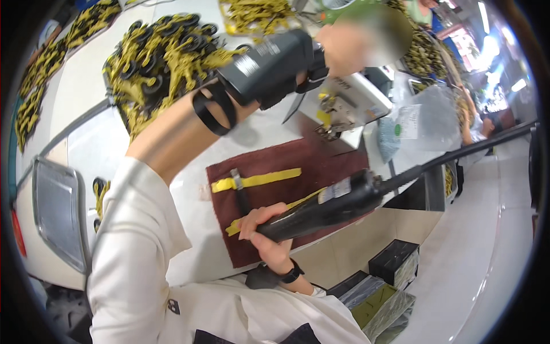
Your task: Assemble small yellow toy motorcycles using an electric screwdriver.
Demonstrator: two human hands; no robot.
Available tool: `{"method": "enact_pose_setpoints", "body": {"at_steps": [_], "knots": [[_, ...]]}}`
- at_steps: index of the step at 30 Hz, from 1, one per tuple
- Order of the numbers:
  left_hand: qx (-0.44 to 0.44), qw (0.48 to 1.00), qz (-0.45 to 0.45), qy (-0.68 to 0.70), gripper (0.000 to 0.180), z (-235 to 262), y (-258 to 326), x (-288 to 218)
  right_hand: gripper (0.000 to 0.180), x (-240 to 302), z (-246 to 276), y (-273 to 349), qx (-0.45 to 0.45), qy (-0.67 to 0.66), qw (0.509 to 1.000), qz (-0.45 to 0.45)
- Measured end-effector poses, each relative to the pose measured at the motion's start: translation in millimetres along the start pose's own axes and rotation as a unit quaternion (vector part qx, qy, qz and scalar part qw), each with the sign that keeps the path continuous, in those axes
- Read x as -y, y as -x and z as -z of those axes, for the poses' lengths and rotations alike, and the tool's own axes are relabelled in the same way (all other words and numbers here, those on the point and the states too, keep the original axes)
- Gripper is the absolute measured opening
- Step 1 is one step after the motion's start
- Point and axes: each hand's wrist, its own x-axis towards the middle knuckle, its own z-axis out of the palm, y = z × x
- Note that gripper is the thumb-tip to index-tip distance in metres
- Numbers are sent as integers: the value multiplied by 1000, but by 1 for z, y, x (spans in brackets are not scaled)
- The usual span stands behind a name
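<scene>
Centrally: one dark red cloth point(346, 163), laid on a white table point(195, 235).

Right hand point(268, 236): at the near part of the cloth, fingers wrapped round a black tool point(321, 215), thumb position unclear. Tool is thick and rounded, with a pale label and a black cord point(452, 156) running off to the right. It lies aslant over the cloth; whether it touches is not clear. Dark watch point(293, 272) at this wrist.

Left hand point(338, 50): stretched to the far side, partly blurred; cannot tell whether its fingers are spread or pinching. Dark grey device point(266, 66) strapped to the forearm.

On the cloth, left part: long yellow strip point(269, 178), with a metal piece across it near its left end and a black strap point(242, 200) on its near side. Second yellow strip point(301, 200), partly hidden by the tool, left end just beside the right fingertips.

Far, beyond the cloth: white box point(366, 97) with yellow and metal parts point(331, 117). To its right, a clear plastic bag point(432, 117).

Far left: heap of yellow and black parts point(166, 57), some with black wheels.

Left: shallow metal tray point(57, 209).

Near right, below the table: black box point(395, 261), partly wrapped in plastic.
</scene>
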Motion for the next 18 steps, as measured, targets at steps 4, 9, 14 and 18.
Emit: {"method": "enact_pose_setpoints", "body": {"at_steps": [4, 9, 14, 18], "knots": [[4, 992, -8, 130, 17, 74, 51, -43, 30, -1, 1, 4, -53, 37, 998, -5], [246, 968, 40, 27, 22, 121, 205, -44, 30, -2, 4, -1, 0, 4, 1000, -7], [258, 964, 52, 46, 15, 109, 239, -21, 30, -2, 0, -3, -45, 73, 995, -47], [321, 946, -28, 23, 12, 109, 218, -12, 28, -4, 2, -4, -40, 68, 995, -53]]}}
